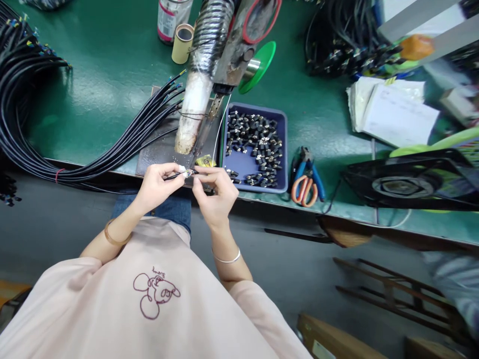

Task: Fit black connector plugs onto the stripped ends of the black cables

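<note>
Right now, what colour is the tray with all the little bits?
The tray is bluish-purple, seen in the head view.

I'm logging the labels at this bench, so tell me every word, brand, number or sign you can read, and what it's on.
No text reads for certain.
Shirt: small script by the drawing, upside down, too small to read surely.
Can: label print too small.
Papers: any writing too faint.
Floor box: label too blurred.

Head-worn view, facing forward and down, near workbench (105, 94)
</note>
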### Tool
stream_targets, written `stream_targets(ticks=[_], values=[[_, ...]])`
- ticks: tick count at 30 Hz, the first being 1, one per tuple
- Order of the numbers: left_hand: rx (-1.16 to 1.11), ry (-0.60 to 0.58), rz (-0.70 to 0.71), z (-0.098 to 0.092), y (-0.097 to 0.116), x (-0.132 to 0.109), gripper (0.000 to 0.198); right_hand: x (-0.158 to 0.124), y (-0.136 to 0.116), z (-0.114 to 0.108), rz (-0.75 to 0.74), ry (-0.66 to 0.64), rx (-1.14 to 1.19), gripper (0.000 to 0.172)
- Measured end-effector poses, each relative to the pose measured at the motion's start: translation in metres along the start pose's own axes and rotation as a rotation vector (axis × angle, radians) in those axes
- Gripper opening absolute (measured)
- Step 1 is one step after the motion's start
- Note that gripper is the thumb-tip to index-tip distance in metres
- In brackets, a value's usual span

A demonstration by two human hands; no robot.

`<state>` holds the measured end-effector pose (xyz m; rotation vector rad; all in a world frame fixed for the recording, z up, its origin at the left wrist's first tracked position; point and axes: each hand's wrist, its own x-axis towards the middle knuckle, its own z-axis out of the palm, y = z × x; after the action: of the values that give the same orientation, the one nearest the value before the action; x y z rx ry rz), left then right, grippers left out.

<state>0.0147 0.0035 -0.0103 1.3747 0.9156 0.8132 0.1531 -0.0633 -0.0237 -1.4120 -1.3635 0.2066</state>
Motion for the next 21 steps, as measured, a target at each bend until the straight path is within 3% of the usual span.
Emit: stream_targets(ticks=[3,7,21], values=[[-0.123,-0.012,-0.049,-0.0001,-0.0015,0.0017,0.016,0.0003,-0.0010,0.0000,0.193,-0.007,0.141,0.011],[-0.256,-0.003,-0.123,-0.0003,-0.0042,0.0039,0.021,0.0018,-0.0018,0.0017,0.303,-0.004,0.237,0.011],[-0.294,0.012,-0.081,0.0027,-0.0069,0.0069,0.026,0.0075,-0.0066,0.0027,0.261,0.021,0.179,0.008]])
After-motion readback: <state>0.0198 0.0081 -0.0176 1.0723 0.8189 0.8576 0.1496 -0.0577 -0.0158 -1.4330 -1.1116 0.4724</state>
